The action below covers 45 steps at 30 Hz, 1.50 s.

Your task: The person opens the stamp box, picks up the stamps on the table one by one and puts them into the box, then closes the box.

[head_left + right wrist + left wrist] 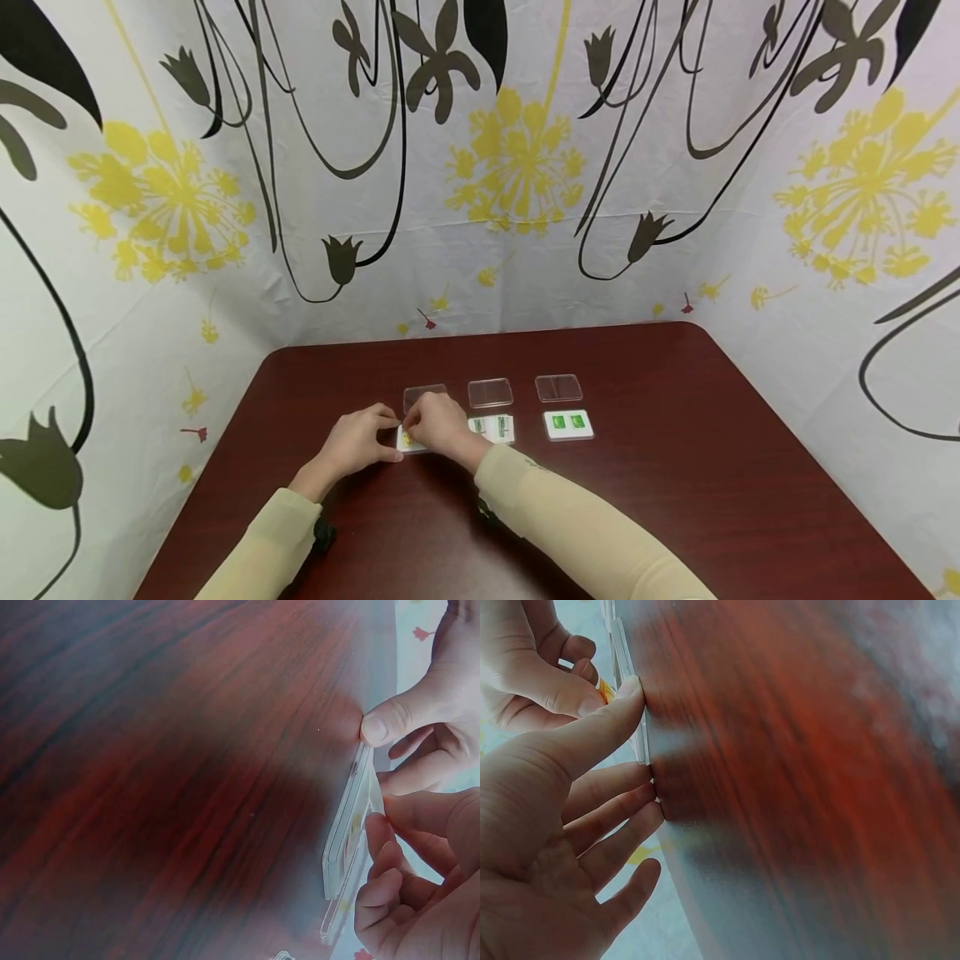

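Note:
My left hand grips the left end of a flat plastic case, thumb at the near corner and fingers at the far one. The case lies on the table with a white card face and a yellow print showing. Over it, my right hand pinches a thin pale card that tilts up from the case in the right wrist view. In the left wrist view an orange-yellow patch shows beside the right thumb. My right hand hides most of the case in the head view.
Right of the hands lie a case with greenish printed cards and a case with two green pictures. Behind them is a row of clear plastic lids, one partly behind my right hand. A patterned curtain borders the dark red table.

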Tool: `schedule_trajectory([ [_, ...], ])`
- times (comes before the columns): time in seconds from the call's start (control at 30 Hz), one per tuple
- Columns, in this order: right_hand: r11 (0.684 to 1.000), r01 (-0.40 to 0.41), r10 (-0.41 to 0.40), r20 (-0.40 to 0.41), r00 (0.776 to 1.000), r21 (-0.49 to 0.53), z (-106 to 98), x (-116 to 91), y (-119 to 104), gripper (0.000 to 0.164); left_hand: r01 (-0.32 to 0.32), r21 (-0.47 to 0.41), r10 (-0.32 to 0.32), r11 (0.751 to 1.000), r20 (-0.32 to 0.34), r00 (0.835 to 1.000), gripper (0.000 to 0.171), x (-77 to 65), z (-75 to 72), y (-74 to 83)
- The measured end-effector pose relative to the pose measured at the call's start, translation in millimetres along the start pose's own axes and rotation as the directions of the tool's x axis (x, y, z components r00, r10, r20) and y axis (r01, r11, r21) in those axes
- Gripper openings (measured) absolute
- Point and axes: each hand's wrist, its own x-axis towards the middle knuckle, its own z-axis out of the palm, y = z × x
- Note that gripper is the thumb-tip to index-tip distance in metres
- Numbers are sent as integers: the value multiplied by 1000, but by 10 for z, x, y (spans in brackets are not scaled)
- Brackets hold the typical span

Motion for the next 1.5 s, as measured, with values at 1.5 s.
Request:
schedule_trajectory([
  [1.5, 969, 104, -109, -8, 994, -224, -103, 3, 78, 12, 1, 5, -2, 1000, 76, 997, 58, 28, -88, 12],
])
